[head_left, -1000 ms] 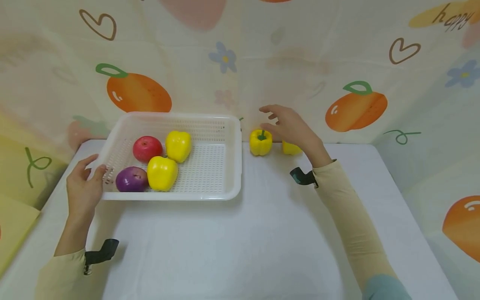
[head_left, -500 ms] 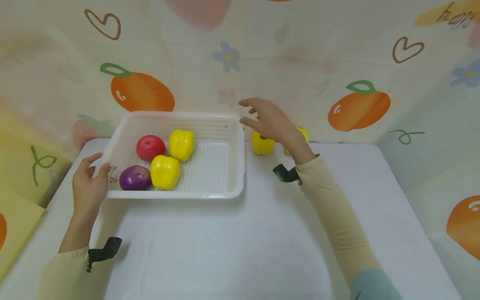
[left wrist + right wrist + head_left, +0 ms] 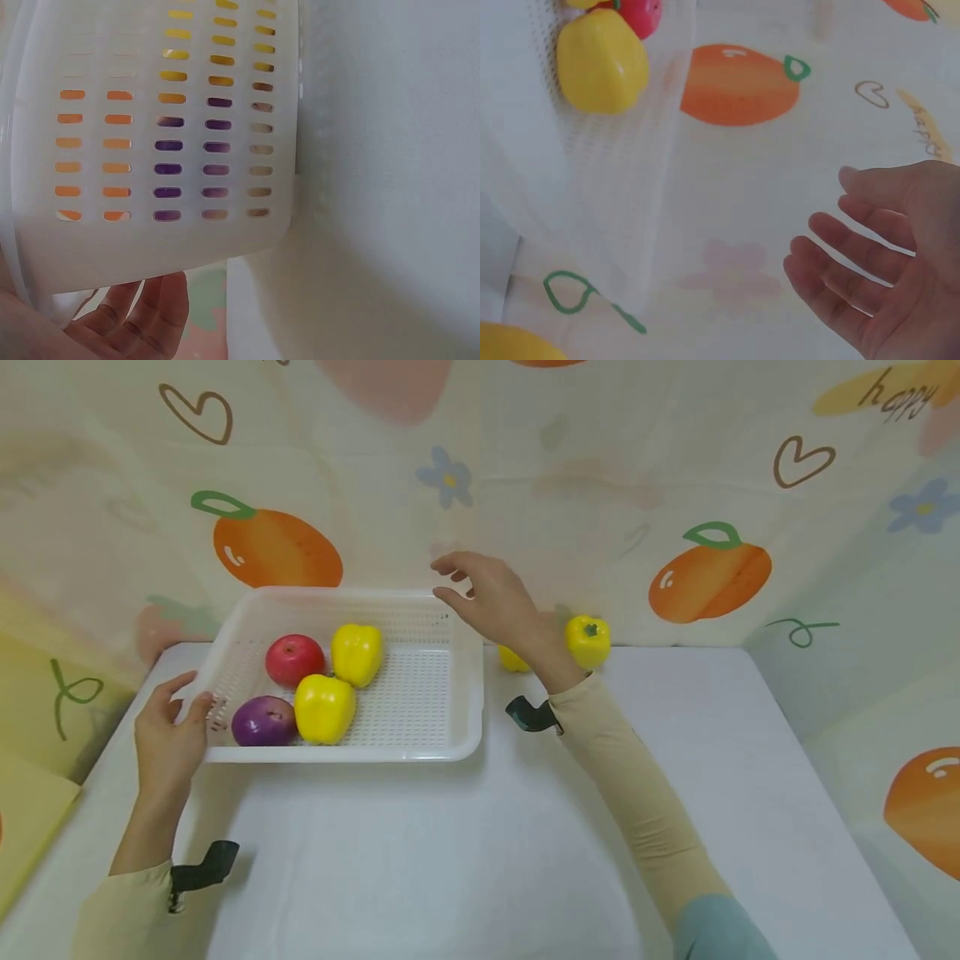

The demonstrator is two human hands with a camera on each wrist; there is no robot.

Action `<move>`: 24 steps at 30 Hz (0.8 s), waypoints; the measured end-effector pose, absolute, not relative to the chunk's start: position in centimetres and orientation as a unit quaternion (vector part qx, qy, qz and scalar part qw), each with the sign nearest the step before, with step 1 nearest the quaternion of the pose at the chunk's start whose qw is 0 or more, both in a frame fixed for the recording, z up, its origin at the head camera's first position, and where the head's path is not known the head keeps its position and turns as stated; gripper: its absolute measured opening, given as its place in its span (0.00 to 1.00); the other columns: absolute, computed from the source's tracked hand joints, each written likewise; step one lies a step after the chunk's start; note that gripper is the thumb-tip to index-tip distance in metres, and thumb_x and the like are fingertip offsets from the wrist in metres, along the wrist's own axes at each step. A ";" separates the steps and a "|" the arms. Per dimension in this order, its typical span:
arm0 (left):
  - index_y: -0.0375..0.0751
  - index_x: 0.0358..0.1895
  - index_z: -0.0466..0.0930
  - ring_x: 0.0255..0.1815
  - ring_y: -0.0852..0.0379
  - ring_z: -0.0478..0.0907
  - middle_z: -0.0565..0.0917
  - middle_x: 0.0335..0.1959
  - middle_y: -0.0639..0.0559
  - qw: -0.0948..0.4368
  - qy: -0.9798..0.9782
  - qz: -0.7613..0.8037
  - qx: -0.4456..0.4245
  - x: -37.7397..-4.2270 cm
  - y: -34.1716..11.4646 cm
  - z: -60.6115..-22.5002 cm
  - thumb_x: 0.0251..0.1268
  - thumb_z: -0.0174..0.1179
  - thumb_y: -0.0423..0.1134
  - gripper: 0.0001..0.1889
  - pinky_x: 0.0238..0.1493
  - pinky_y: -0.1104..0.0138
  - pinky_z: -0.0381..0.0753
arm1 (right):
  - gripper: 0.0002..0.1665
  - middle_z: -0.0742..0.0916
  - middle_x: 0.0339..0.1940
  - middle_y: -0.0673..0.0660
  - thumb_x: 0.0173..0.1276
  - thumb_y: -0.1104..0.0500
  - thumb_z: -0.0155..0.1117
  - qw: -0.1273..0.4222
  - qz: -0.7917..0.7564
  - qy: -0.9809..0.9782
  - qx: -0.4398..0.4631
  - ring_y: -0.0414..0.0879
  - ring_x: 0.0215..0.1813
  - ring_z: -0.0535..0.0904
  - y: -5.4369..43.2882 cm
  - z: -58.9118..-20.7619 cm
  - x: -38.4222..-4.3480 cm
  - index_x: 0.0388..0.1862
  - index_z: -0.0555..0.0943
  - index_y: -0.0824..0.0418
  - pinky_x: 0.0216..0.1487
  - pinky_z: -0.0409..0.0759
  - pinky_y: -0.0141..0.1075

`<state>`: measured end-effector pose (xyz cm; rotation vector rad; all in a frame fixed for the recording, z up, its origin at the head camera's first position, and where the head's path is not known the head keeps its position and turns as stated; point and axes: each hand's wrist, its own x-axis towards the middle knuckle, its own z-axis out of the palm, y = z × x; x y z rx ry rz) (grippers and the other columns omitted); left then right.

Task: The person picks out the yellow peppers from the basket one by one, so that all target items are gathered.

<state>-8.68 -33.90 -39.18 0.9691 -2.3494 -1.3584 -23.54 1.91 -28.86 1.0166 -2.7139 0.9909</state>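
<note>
A white plastic basket stands at the left back of the table. My left hand holds its left end, the fingers curled at the rim in the left wrist view. Inside lie a yellow bell pepper, a second yellow bell pepper, a round red fruit and an oval purple vegetable. Above the basket's back right corner hovers my right hand, fingers loosely bent and nothing between them, as the right wrist view confirms.
To the right of the basket, a yellow bell pepper stands at the table's back edge. Another yellow pepper is mostly hidden behind my right wrist. A cloth printed with oranges hangs behind the white table.
My right hand has moved left, from over the peppers beside the basket to its back right corner. The left hand and the basket stay in place.
</note>
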 end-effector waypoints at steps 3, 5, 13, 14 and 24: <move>0.57 0.72 0.67 0.69 0.54 0.63 0.65 0.74 0.49 0.132 -0.808 -0.470 0.328 -8.8 -34.0 -39.1 0.73 0.51 0.44 0.25 0.66 0.63 0.65 | 0.22 0.83 0.58 0.55 0.72 0.56 0.61 0.024 0.332 -0.882 0.332 0.49 0.55 0.78 1.1 -29.2 -23.6 0.61 0.77 0.62 0.55 0.77 0.37; 0.57 0.72 0.67 0.69 0.55 0.63 0.65 0.73 0.49 0.131 -0.810 -0.470 0.325 -8.8 -34.0 -39.1 0.73 0.51 0.44 0.25 0.65 0.64 0.65 | 0.22 0.83 0.59 0.55 0.72 0.56 0.61 0.013 0.333 -0.881 0.337 0.50 0.56 0.78 0.6 -29.5 -23.6 0.61 0.77 0.62 0.55 0.76 0.37; 0.54 0.73 0.65 0.75 0.48 0.55 0.60 0.76 0.48 0.126 -0.811 -0.475 0.317 -8.5 -34.2 -39.2 0.74 0.50 0.44 0.26 0.72 0.50 0.56 | 0.23 0.83 0.58 0.57 0.72 0.54 0.61 -0.044 0.326 -0.885 0.329 0.49 0.57 0.78 -1.6 -30.4 -23.8 0.63 0.76 0.61 0.57 0.73 0.34; 0.54 0.73 0.65 0.76 0.48 0.55 0.60 0.76 0.48 0.126 -0.811 -0.476 0.317 -8.5 -34.2 -39.2 0.74 0.50 0.44 0.26 0.72 0.50 0.55 | 0.24 0.82 0.58 0.57 0.72 0.54 0.61 -0.060 0.335 -0.884 0.321 0.49 0.56 0.78 -2.0 -30.5 -23.8 0.64 0.75 0.60 0.56 0.74 0.34; 0.58 0.73 0.65 0.73 0.50 0.59 0.61 0.76 0.49 0.121 -0.805 -0.478 0.329 -8.5 -34.0 -39.1 0.74 0.50 0.45 0.25 0.70 0.52 0.60 | 0.30 0.81 0.57 0.59 0.71 0.52 0.63 -0.212 0.405 -0.854 0.249 0.49 0.47 0.81 -5.4 -32.4 -23.3 0.67 0.72 0.64 0.46 0.81 0.34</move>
